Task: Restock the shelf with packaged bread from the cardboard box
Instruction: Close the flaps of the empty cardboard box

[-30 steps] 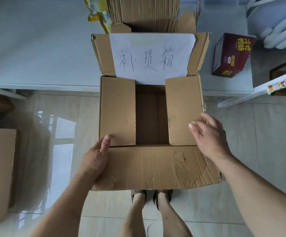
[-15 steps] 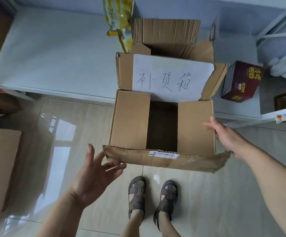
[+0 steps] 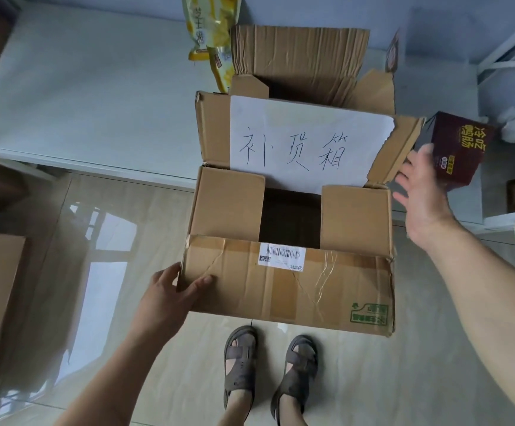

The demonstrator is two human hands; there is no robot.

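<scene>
The cardboard box (image 3: pixel 287 290) stands on the tiled floor just in front of my sandalled feet, its side flaps folded in. My left hand (image 3: pixel 170 293) grips its near left corner, thumb across the front face. My right hand (image 3: pixel 422 192) hovers spread beside the far right flap, touching nothing.

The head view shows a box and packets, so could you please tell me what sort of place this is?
Probably a small shop's stockroom: a hand-labelled cardboard box, snack packets on a low white shelf, and a boxed product.
</scene>
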